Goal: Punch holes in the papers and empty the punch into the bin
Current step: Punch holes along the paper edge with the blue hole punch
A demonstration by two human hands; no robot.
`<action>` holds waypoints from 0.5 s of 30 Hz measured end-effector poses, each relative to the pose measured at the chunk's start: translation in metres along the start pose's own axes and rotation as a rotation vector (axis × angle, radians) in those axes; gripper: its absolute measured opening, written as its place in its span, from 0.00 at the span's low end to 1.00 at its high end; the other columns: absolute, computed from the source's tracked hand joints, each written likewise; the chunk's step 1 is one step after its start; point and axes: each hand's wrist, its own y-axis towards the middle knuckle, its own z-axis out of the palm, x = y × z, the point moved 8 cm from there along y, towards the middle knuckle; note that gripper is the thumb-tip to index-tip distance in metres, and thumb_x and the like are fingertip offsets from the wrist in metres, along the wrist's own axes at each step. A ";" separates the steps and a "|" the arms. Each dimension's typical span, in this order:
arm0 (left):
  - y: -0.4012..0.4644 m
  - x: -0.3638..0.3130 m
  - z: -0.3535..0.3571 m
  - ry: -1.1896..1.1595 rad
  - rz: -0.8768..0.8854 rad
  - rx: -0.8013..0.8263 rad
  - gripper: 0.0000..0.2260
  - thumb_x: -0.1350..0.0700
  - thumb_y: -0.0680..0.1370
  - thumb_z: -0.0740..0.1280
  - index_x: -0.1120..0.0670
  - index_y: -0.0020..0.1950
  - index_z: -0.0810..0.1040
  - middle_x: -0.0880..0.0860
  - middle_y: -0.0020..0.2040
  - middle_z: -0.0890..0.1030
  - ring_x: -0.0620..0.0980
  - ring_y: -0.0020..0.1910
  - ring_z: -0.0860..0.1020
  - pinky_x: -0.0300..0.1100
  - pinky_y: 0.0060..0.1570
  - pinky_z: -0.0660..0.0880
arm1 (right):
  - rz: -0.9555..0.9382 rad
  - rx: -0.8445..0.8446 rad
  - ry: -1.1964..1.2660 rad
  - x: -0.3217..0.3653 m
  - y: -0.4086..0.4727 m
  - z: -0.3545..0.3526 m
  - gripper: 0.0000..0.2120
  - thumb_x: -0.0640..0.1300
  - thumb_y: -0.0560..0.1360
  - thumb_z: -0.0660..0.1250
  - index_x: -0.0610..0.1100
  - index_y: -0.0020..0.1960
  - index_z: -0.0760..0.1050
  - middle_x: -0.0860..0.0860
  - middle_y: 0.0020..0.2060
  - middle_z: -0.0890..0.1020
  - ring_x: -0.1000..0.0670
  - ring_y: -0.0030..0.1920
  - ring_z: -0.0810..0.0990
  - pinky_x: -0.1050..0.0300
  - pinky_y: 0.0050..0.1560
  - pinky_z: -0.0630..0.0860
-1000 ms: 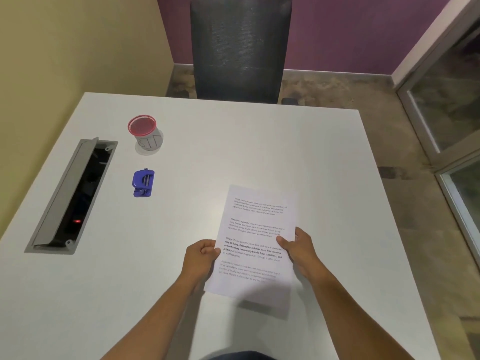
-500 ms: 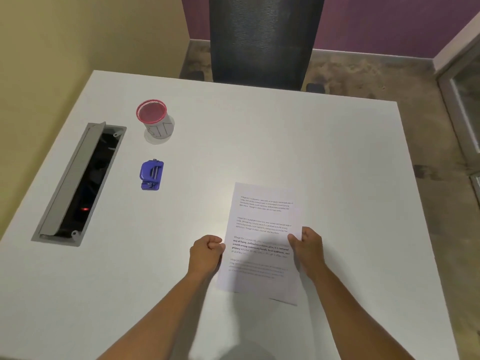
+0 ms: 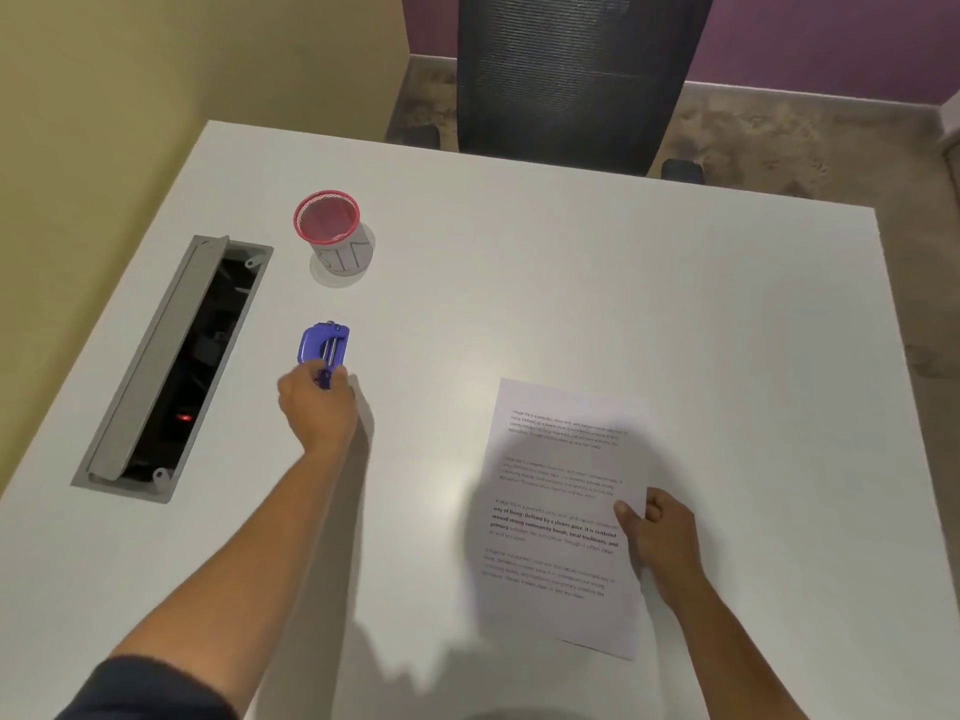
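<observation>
The left hand (image 3: 318,407) has left the paper (image 3: 563,517) and now curls its fingers onto the blue punch (image 3: 323,345), left of centre on the counter (image 3: 519,283), while the right hand (image 3: 662,537) pinches the paper's right edge at lower right.

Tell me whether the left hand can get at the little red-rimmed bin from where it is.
Probably yes. The left hand grips the blue hole punch, and the bin stands just beyond it with only bare table between.
</observation>
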 end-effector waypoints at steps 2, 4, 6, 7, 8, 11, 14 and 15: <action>0.023 0.005 -0.003 0.001 -0.081 -0.052 0.14 0.54 0.77 0.68 0.58 0.61 0.76 0.59 0.61 0.75 0.57 0.54 0.77 0.42 0.49 0.70 | -0.004 0.000 0.005 0.000 0.000 0.000 0.03 0.36 0.75 0.71 0.41 0.47 0.80 0.49 0.41 0.87 0.48 0.41 0.86 0.63 0.33 0.79; 0.036 0.011 -0.002 -0.032 -0.191 -0.064 0.19 0.51 0.78 0.66 0.57 0.67 0.73 0.57 0.66 0.72 0.57 0.60 0.75 0.43 0.52 0.70 | -0.007 0.003 0.017 -0.001 0.001 0.000 0.04 0.35 0.75 0.71 0.42 0.48 0.80 0.49 0.42 0.87 0.48 0.42 0.86 0.61 0.35 0.80; 0.045 0.015 0.002 -0.023 -0.243 -0.047 0.20 0.49 0.79 0.66 0.57 0.68 0.73 0.57 0.66 0.73 0.56 0.60 0.75 0.45 0.55 0.72 | -0.012 0.000 0.014 -0.001 0.001 0.001 0.03 0.35 0.75 0.71 0.42 0.47 0.79 0.49 0.41 0.87 0.48 0.42 0.86 0.60 0.36 0.80; 0.048 0.016 0.004 -0.023 -0.254 -0.039 0.19 0.49 0.79 0.66 0.58 0.66 0.74 0.57 0.65 0.74 0.56 0.57 0.76 0.46 0.54 0.73 | -0.013 -0.003 0.012 -0.001 0.001 0.000 0.03 0.35 0.75 0.71 0.42 0.45 0.79 0.50 0.40 0.86 0.48 0.40 0.86 0.60 0.35 0.80; 0.049 0.018 0.005 -0.032 -0.263 -0.034 0.17 0.50 0.79 0.66 0.58 0.63 0.75 0.57 0.61 0.77 0.55 0.52 0.77 0.44 0.50 0.74 | -0.011 -0.007 0.010 -0.002 0.001 0.000 0.04 0.35 0.75 0.71 0.42 0.44 0.79 0.51 0.38 0.86 0.50 0.39 0.86 0.60 0.35 0.79; 0.052 0.022 0.009 -0.068 -0.274 -0.009 0.11 0.51 0.79 0.65 0.57 0.55 0.78 0.55 0.49 0.81 0.51 0.39 0.76 0.39 0.37 0.71 | -0.019 -0.011 0.002 -0.001 0.000 0.000 0.09 0.34 0.75 0.71 0.45 0.39 0.77 0.59 0.31 0.83 0.58 0.31 0.82 0.65 0.30 0.76; 0.054 0.025 0.010 -0.122 -0.305 0.027 0.07 0.52 0.78 0.67 0.55 0.47 0.77 0.52 0.42 0.78 0.50 0.37 0.75 0.39 0.36 0.71 | -0.012 -0.010 0.010 -0.002 0.001 0.000 0.03 0.35 0.75 0.70 0.42 0.46 0.79 0.51 0.40 0.87 0.51 0.39 0.86 0.61 0.35 0.80; 0.054 0.025 0.011 -0.154 -0.323 0.046 0.08 0.52 0.78 0.67 0.54 0.42 0.76 0.51 0.39 0.77 0.49 0.36 0.74 0.40 0.36 0.71 | -0.014 -0.013 0.014 -0.001 0.001 0.000 0.03 0.35 0.75 0.70 0.41 0.47 0.79 0.49 0.42 0.87 0.49 0.41 0.87 0.59 0.36 0.81</action>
